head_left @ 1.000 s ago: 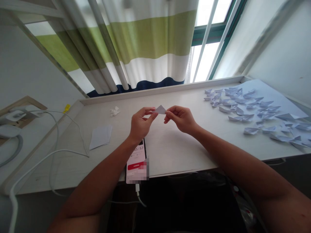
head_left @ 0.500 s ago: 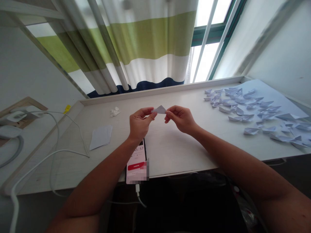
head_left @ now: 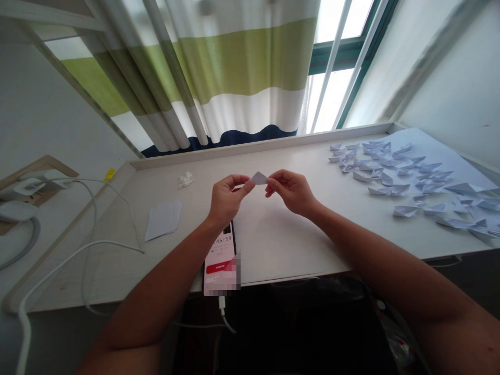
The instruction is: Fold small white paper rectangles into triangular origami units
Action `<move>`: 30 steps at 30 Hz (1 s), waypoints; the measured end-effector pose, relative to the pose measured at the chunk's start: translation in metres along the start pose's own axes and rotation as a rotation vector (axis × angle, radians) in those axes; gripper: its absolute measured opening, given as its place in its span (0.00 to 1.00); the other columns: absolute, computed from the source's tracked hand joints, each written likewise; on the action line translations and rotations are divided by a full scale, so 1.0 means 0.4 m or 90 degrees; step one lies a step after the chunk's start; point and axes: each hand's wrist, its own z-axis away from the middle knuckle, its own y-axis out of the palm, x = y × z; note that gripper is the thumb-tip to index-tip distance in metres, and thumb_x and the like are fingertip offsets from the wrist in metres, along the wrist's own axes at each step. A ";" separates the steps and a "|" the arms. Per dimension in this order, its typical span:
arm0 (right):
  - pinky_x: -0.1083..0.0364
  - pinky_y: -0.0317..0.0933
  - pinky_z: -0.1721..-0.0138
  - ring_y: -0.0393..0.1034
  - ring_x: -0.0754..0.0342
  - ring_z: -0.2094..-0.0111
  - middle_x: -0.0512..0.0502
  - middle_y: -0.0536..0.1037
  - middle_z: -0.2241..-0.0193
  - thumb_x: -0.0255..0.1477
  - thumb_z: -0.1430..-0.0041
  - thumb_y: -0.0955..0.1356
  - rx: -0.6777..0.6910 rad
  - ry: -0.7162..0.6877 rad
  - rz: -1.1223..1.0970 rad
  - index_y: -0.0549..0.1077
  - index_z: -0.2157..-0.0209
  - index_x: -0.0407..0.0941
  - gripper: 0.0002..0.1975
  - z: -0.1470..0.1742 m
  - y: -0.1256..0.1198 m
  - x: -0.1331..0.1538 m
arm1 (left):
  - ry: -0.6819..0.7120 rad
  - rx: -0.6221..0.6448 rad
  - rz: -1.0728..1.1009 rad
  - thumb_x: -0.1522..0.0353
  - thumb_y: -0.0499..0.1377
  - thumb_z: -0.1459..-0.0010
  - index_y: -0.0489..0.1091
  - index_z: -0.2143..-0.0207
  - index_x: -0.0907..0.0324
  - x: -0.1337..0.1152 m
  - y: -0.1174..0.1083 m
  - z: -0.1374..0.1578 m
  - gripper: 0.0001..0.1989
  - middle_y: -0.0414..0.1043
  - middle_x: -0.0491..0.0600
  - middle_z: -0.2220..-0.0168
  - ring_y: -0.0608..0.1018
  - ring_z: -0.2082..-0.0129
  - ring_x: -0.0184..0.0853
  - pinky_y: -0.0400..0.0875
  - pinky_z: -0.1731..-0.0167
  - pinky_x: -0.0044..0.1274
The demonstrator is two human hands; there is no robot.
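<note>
A small folded piece of white paper (head_left: 259, 178), its top coming to a point, is held up above the table between both hands. My left hand (head_left: 228, 195) pinches its left corner between thumb and fingers. At the right corner, my right hand (head_left: 289, 190) grips it the same way. Below my left wrist lies a phone (head_left: 220, 265) with a lit screen, partly covered by my forearm. Many folded paper boats (head_left: 390, 166) stand in a loose group at the right side of the table.
Flat sheets of white paper (head_left: 163, 219) lie at the left of the white table (head_left: 281, 250), with a crumpled tissue (head_left: 186, 179) behind them. A white cable (head_left: 101, 244) loops over the left edge from the chargers (head_left: 29, 187). A striped curtain (head_left: 242, 57) hangs behind.
My left thumb and fingers have shifted slightly right along the folded paper, closer to its middle. My right hand stays nearly still at its corner.
</note>
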 end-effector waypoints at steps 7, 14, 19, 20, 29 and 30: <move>0.48 0.79 0.63 0.81 0.50 0.71 0.47 0.83 0.72 0.54 0.39 0.77 0.001 0.002 0.015 0.77 0.65 0.46 0.25 0.000 -0.002 0.002 | -0.025 0.031 -0.024 0.57 0.79 0.49 0.84 0.65 0.59 0.004 -0.010 -0.007 0.17 0.84 0.51 0.65 0.83 0.63 0.37 0.78 0.56 0.30; 0.48 0.79 0.62 0.81 0.51 0.70 0.47 0.83 0.72 0.54 0.38 0.76 0.021 0.018 0.010 0.77 0.65 0.45 0.25 -0.003 -0.005 -0.006 | 0.041 0.047 -0.050 0.60 0.75 0.42 0.85 0.61 0.57 0.005 -0.017 -0.012 0.12 0.83 0.50 0.64 0.81 0.63 0.35 0.77 0.58 0.28; 0.48 0.81 0.64 0.82 0.51 0.70 0.46 0.84 0.71 0.53 0.38 0.77 0.049 0.052 -0.015 0.78 0.64 0.44 0.25 -0.002 -0.008 -0.004 | 0.038 -0.003 0.039 0.65 0.78 0.49 0.83 0.56 0.56 0.001 -0.012 -0.012 0.17 0.81 0.47 0.63 0.82 0.61 0.33 0.80 0.54 0.28; 0.49 0.81 0.65 0.82 0.51 0.70 0.46 0.84 0.71 0.52 0.38 0.77 0.049 0.057 -0.017 0.79 0.63 0.44 0.24 -0.001 -0.008 -0.003 | 0.027 0.001 0.050 0.64 0.78 0.49 0.83 0.58 0.56 0.001 -0.011 -0.011 0.16 0.82 0.47 0.63 0.83 0.61 0.33 0.80 0.53 0.29; 0.51 0.80 0.68 0.82 0.52 0.72 0.46 0.84 0.71 0.53 0.34 0.74 0.110 0.076 -0.015 0.81 0.58 0.42 0.25 0.003 -0.012 -0.003 | -0.094 0.093 0.081 0.57 0.78 0.46 0.82 0.58 0.58 -0.004 -0.007 -0.004 0.19 0.86 0.51 0.63 0.87 0.62 0.39 0.83 0.60 0.30; 0.52 0.80 0.68 0.82 0.53 0.72 0.46 0.83 0.71 0.53 0.34 0.74 0.109 0.076 -0.019 0.80 0.58 0.43 0.25 0.003 -0.012 -0.006 | -0.116 0.095 0.089 0.57 0.78 0.47 0.82 0.57 0.58 -0.003 -0.009 -0.005 0.21 0.86 0.52 0.63 0.87 0.62 0.38 0.83 0.60 0.30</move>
